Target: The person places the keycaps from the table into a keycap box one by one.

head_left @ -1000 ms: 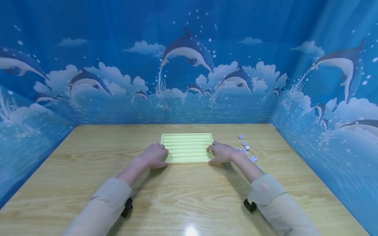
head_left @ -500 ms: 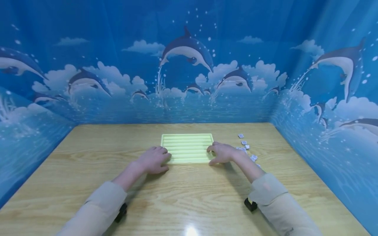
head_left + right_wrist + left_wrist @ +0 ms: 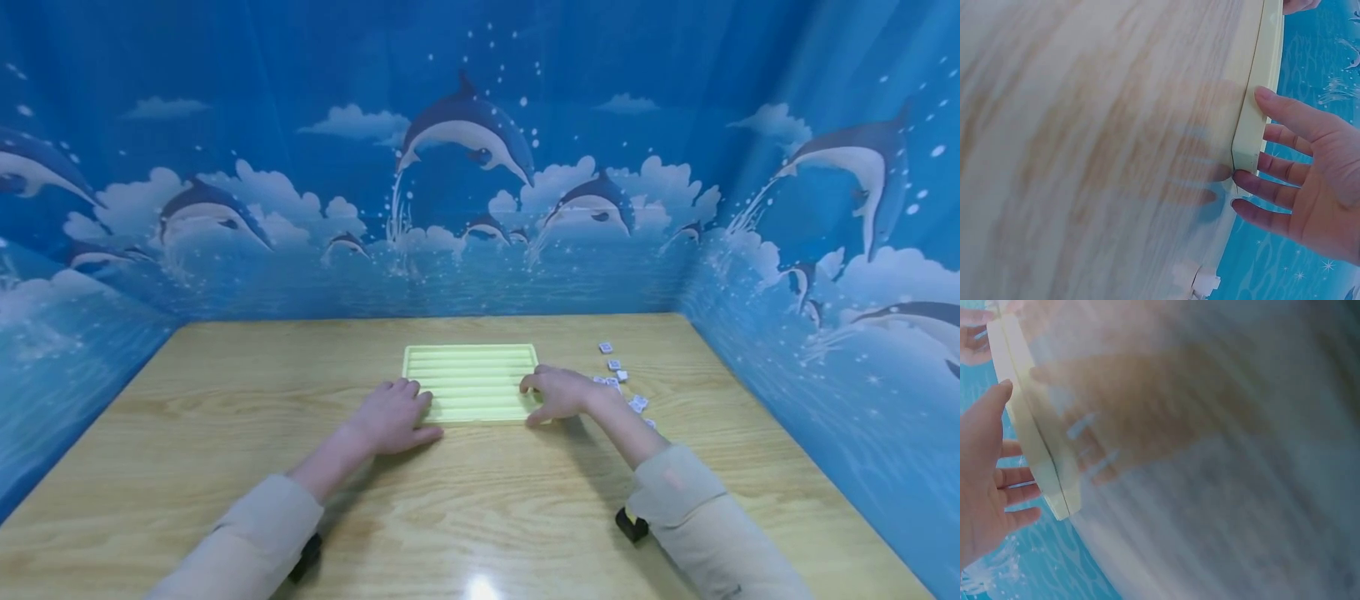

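Observation:
A pale yellow-green tray with raised ridges running across it lies on the wooden table. At its left front corner is my left hand, thumb along the front wall and fingers at the left side. My right hand holds the opposite front corner, fingers bent over the right edge. In the left wrist view the left thumb meets the tray's outer wall, the other fingers reaching past it. The right wrist view has the right thumb against the wall, with fingers around the corner.
Several small white tiles with purple marks lie scattered right of the tray, some close to the right forearm. A blue dolphin-print curtain encloses the table at the back and sides.
The tray has slid slightly toward me. My left hand has come nearer, its thumb shifting right along the front edge. The right hand stays at its corner. The view has shifted a little.

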A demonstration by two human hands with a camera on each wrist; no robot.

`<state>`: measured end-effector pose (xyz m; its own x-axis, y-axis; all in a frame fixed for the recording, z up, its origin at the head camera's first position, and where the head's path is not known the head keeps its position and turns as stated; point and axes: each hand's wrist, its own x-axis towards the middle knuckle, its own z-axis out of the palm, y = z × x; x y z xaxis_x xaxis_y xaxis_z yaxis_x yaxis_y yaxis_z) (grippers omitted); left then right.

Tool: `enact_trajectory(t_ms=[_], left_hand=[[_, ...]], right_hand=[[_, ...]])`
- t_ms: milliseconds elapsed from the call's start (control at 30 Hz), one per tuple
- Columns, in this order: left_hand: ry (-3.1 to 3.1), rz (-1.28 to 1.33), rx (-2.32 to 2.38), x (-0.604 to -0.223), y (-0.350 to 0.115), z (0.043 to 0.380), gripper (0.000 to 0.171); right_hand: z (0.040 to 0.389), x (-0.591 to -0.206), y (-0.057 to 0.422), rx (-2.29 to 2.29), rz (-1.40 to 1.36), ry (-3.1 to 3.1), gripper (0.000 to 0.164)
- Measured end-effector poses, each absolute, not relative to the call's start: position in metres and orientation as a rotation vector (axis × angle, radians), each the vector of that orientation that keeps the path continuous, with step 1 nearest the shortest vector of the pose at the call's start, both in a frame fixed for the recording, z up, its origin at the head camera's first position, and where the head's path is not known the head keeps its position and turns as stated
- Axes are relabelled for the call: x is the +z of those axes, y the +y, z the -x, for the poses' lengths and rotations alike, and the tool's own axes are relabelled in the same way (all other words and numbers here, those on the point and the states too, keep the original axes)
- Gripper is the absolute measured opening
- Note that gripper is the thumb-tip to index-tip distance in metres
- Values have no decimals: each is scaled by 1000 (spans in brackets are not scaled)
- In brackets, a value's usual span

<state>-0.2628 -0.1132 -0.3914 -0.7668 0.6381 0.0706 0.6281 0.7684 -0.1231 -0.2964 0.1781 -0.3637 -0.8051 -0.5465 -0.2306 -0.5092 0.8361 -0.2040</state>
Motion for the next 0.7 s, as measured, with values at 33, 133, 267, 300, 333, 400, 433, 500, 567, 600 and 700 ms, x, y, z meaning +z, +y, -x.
enact_trajectory(t_ms=[33,133,267,300,333,400,433,500,567,600,700], left_hand=[[-2853,1011,139,-393,-112,263,59],[-2851,968,128,-396,-109,263,59],[-2845,897,119,-398,-105,263,57],[-2840,882,113,-398,-104,263,57],[-2839,865,110,-398,-102,263,56],[-2840,834,115,-398,-100,263,54],[-2846,818,115,-398,-99,263,54],[-2861,790,97,-397,-97,262,52],[-2883,766,72,-398,-96,260,51],[-2890,759,56,-398,-96,259,50],[-2893,765,11,-400,-95,257,47]], right_hand=[[296,-364,178,-195,806,2734,57],[296,-363,177,-204,805,2727,57],[297,-360,178,-207,796,2714,57],[297,-359,178,-210,786,2711,57],[298,-359,178,-213,777,2707,57],[299,-357,178,-215,759,2701,58],[299,-357,178,-216,751,2699,58],[299,-357,177,-221,747,2695,58],[300,-357,177,-221,753,2691,58],[299,-358,177,-223,755,2688,59],[300,-360,177,-226,771,2682,58]])
